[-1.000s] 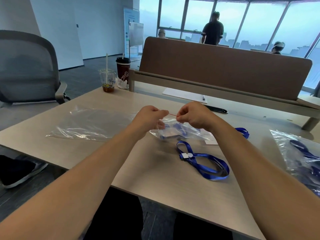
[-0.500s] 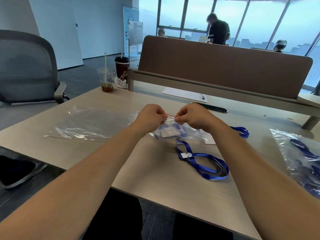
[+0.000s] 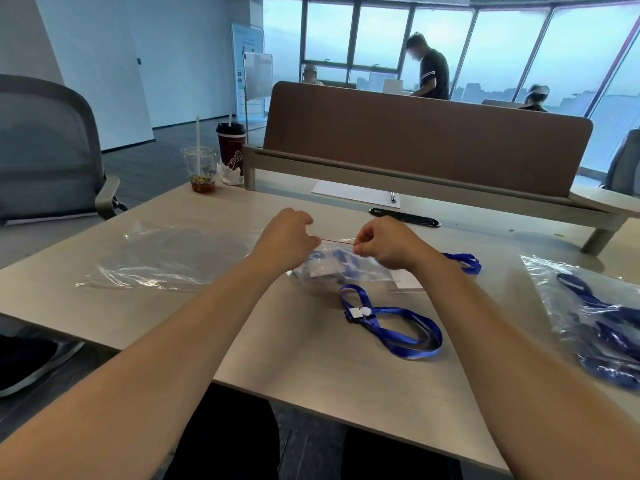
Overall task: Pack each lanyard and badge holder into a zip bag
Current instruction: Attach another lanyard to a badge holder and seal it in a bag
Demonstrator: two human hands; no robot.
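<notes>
Presently the sealing step is in hand: the left hand (image 3: pixel 287 237) and the right hand (image 3: pixel 384 244) each pinch the red zip strip (image 3: pixel 337 240), which runs taut between their fingertips. Just below the fingers hangs the zip bag (image 3: pixel 363 271), thin crinkled glossy film, containing the bagged lanyard (image 3: pixel 343 260) and a pale badge holder (image 3: pixel 320 270). Judged next: press along the strip until closed. Nearer than the fingers, the loose lanyard (image 3: pixel 391 327), flat woven ribbon, lies looped.

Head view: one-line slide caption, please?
Left hand and right hand pinch the red zip strip of a zip bag holding a blue lanyard; a loose lanyard lies nearby.
</notes>
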